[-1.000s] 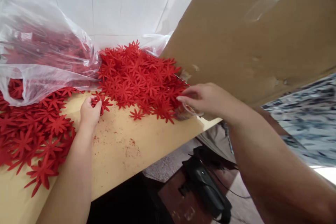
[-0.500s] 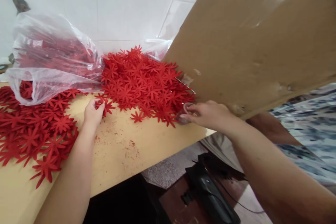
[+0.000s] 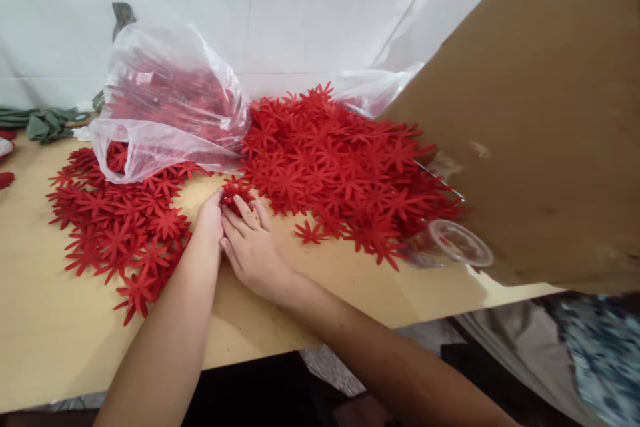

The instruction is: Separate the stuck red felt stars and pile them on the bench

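Red star-shaped flower pieces lie heaped at the middle of the table, and another heap spreads at the left. Between the heaps, my left hand is closed around a small cluster of red flowers, its fingers partly hidden by my other hand. My right hand lies over the same cluster and against the left hand, fingers stretched forward. A clear plastic cup rests on its side at the right of the middle heap, untouched.
A clear bag full of red pieces stands against the tiled wall. Brown cardboard rises at the right, with a thin metal rod beside it. Green cloth lies far left. Patterned fabric shows at lower right.
My right hand has let go of the clear cup and moved left to meet my left hand at the flowers. The view has shifted left, and the red crumbs on the table are largely gone.
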The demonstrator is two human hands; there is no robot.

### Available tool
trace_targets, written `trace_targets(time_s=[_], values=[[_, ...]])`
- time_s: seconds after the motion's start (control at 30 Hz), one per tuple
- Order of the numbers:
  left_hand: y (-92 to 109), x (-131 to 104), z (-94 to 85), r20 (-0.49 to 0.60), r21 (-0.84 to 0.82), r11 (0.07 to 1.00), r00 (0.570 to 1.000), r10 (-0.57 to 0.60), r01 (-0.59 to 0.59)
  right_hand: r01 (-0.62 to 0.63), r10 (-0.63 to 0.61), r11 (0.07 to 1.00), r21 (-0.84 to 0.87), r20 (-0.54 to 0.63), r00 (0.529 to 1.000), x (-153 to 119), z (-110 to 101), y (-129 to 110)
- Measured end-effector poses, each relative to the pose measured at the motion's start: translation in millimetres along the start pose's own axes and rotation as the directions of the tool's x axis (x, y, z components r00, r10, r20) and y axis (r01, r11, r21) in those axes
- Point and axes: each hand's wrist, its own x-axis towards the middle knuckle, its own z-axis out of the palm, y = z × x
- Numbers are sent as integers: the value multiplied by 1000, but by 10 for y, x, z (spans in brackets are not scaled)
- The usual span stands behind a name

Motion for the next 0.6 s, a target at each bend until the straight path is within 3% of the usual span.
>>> trace_targets(time_s=[0.13,0.23,0.3,0.37,0.43,0.5,0.6], values=[[18,-9,31,31,-114,992,998,-58,61,33,-31,999,36,-39,999,-158,27,-3],[-6,19,34,43,-42,999,999,-16,18,147,-133,982,117,-121,984,-270,-29,30],[-30,38,38,23,27,999,999,30,-31,176,-136,967,187,-211,968,-273,-77,73],[-53,32,61,15,65,997,999,46,-47,57,20,970,237,-311,950,-182,-123,158],[-67,-1,99,47,59,998,999,18,-21,-152,260,939,307,-347,901,-11,-145,289],[-63,-41,128,62,37,999,998,-21,19,-268,389,854,446,-203,899,178,-125,443],[-19,-66,116,16,-3,999,999,-37,37,-317,376,668,673,63,925,365,-29,636]])
